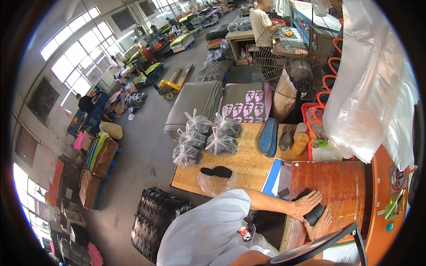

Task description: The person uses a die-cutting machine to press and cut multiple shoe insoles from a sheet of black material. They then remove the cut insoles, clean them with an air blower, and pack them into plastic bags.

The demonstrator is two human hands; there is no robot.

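A small stack of black insoles (314,212) lies on a reddish wooden board (337,181) at the lower right. My left hand (305,203) reaches in from the left on a bare forearm and presses on the stack's upper side, fingers spread over it. My right hand (320,228) comes up from below and grips the stack's lower side. Both hands clasp the stack between them. A small dark block (283,193) sits on the white sheet just left of the board.
On the pale wooden table (248,166) stand several tied plastic bags of dark insoles (206,137), an open bag with black insoles (216,174), blue insoles (268,136) and a yellow roll (300,143). A fan (288,57), hanging clear plastic (372,88), and black cut-out sheets (155,219) surround it. Another person (259,22) stands far off.
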